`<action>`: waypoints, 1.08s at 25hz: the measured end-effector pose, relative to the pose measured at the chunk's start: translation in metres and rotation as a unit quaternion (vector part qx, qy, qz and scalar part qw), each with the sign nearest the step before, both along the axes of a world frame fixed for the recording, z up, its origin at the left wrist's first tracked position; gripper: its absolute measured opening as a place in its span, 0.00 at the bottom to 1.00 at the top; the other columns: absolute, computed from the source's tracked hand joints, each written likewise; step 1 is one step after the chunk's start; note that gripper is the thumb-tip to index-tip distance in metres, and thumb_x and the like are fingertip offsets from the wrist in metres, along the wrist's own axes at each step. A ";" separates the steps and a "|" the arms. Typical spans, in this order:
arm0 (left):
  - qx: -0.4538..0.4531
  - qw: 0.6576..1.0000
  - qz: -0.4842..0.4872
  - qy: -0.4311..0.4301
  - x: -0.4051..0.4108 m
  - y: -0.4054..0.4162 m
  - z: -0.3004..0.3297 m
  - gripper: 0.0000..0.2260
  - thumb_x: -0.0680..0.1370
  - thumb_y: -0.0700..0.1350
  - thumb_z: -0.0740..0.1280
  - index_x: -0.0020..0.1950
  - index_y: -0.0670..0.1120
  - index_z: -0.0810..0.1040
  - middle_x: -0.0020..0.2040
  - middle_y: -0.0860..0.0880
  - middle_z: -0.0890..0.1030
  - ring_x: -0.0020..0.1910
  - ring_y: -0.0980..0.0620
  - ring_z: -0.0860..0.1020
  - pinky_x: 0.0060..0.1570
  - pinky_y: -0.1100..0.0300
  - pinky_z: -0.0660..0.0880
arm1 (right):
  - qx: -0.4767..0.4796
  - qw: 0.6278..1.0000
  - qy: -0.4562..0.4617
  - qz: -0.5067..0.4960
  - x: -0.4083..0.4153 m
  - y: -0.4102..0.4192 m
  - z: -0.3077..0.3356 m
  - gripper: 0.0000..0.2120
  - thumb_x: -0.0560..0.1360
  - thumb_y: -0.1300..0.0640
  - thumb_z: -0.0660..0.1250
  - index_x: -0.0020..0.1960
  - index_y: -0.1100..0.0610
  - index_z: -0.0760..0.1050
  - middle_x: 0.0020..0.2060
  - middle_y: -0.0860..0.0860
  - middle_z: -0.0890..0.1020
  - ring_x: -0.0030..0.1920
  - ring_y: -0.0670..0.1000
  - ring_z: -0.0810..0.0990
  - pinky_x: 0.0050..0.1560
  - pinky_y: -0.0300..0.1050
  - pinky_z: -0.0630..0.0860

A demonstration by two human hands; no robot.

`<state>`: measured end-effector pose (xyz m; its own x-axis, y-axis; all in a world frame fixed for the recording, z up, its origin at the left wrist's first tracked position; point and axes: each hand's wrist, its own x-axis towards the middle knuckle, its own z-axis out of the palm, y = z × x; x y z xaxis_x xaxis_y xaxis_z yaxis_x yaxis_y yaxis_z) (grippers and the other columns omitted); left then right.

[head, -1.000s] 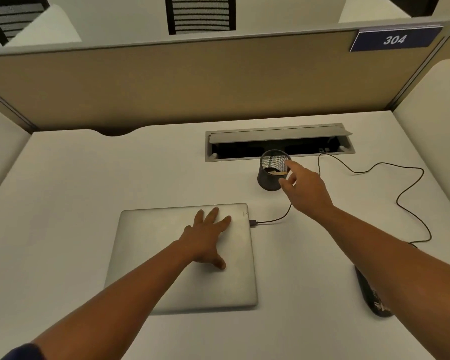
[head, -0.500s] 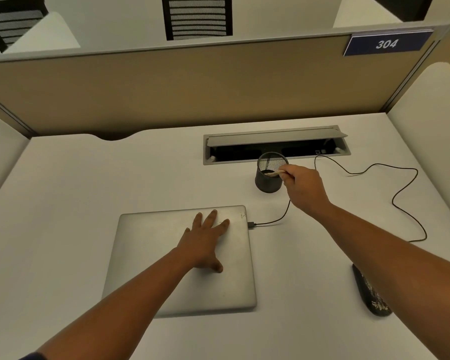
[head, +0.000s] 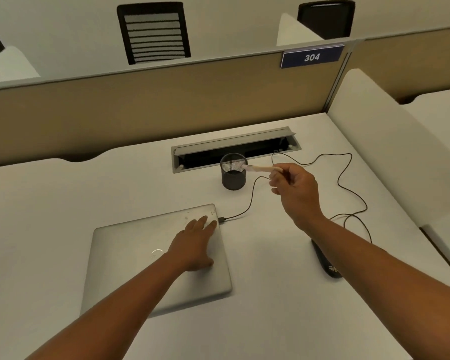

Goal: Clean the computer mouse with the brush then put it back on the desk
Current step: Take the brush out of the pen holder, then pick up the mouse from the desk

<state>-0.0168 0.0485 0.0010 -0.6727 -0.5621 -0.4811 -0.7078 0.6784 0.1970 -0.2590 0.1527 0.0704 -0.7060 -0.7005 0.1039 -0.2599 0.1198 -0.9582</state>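
Observation:
My right hand (head: 295, 188) holds a small pale brush (head: 257, 168) by its handle, lifted just right of the black mesh cup (head: 233, 175), bristles pointing left over the cup's rim. The black computer mouse (head: 325, 261) lies on the white desk (head: 63, 216) at the right, partly hidden under my right forearm; its thin black cable loops back toward the cable tray. My left hand (head: 195, 242) rests flat, fingers apart, on the closed grey laptop (head: 130, 255).
An open grey cable tray (head: 234, 149) sits behind the cup. A black cable (head: 247, 203) runs from the laptop's right edge to it. A tan partition (head: 140, 105) closes the back, a white divider (head: 390, 152) the right side.
My right hand pinched the brush inside the mesh cup and has lifted it out, up and to the right. The camera view shifted rightward. My left hand stayed on the laptop.

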 end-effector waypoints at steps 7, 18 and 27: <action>0.101 0.984 -0.022 0.148 -0.084 0.080 0.001 0.49 0.74 0.62 0.76 0.86 0.53 0.50 0.86 0.53 0.53 0.83 0.51 0.57 0.80 0.52 0.61 | -0.064 0.961 -0.247 -0.104 -0.019 0.111 0.014 0.04 0.85 0.58 0.63 0.56 0.56 0.77 0.44 0.55 0.86 0.43 0.52 0.85 0.44 0.45 0.84; 0.158 0.967 -0.021 0.198 -0.177 0.165 -0.045 0.66 0.63 0.66 0.82 0.85 0.51 0.39 0.86 0.52 0.50 0.84 0.50 0.52 0.81 0.51 0.54 | -0.077 0.898 -0.360 -0.240 -0.066 0.223 -0.023 0.08 0.86 0.53 0.58 0.53 0.54 0.74 0.39 0.55 0.83 0.40 0.53 0.81 0.41 0.48 0.77; 0.135 0.964 0.026 0.227 -0.200 0.184 -0.065 0.68 0.61 0.66 0.82 0.84 0.53 0.37 0.80 0.52 0.62 0.78 0.49 0.60 0.75 0.51 0.56 | -0.084 0.880 -0.389 -0.257 -0.086 0.256 -0.043 0.08 0.87 0.51 0.57 0.58 0.54 0.72 0.40 0.55 0.86 0.41 0.53 0.84 0.42 0.48 0.78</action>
